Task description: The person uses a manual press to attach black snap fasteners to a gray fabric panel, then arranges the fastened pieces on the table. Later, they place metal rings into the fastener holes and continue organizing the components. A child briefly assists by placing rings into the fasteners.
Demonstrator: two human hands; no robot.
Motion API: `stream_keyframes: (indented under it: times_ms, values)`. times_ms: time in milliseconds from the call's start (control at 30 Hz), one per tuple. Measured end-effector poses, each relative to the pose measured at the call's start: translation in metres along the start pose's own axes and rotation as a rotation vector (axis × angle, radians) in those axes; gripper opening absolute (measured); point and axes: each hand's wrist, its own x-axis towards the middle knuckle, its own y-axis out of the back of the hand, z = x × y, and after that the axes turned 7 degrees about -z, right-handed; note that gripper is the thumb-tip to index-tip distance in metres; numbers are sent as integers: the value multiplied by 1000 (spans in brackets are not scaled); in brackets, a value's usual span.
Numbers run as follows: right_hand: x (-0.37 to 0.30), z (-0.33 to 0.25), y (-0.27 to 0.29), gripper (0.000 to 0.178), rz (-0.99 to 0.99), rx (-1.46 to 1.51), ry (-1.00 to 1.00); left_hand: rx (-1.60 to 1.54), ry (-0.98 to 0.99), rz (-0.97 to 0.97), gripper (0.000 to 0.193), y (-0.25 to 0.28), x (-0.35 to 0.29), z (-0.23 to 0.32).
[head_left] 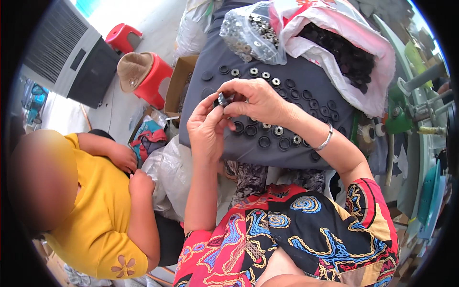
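Both my hands are raised over the dark grey cloth-covered table, meeting at the fingertips. Between them is a small black ring-shaped part with a shiny face, partly hidden by the fingers. My left hand pinches it from the near side, thumb up. From the right, my right hand grips it between thumb and forefinger. Loose black rings lie spread on the cloth beneath and right of my hands. Among them sit several silver bearing-like rings, some of them apparently inside black ones.
Behind lie a clear bag of metal rings and a white sack of black parts. A cardboard box stands at the table's left. A person in yellow sits close on my left. Green machinery stands right.
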Motion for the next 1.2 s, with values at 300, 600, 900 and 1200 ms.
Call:
stream_keyframes:
  times_ms: [300, 600, 900, 1200]
  values:
    - [-17, 4, 2, 34, 64, -191, 254, 67, 50, -35, 23, -18, -17, 1]
    - [-38, -16, -21, 31, 74, -319, 239, 237, -67, 78, 20, -33, -48, -6]
    - [-57, -27, -33, 21, 180, -582, 300, 79, -39, -109, 22, -36, -64, -21]
    - [-61, -34, -41, 11, 292, -558, 182, 110, -111, -124, 13, -42, -66, -19]
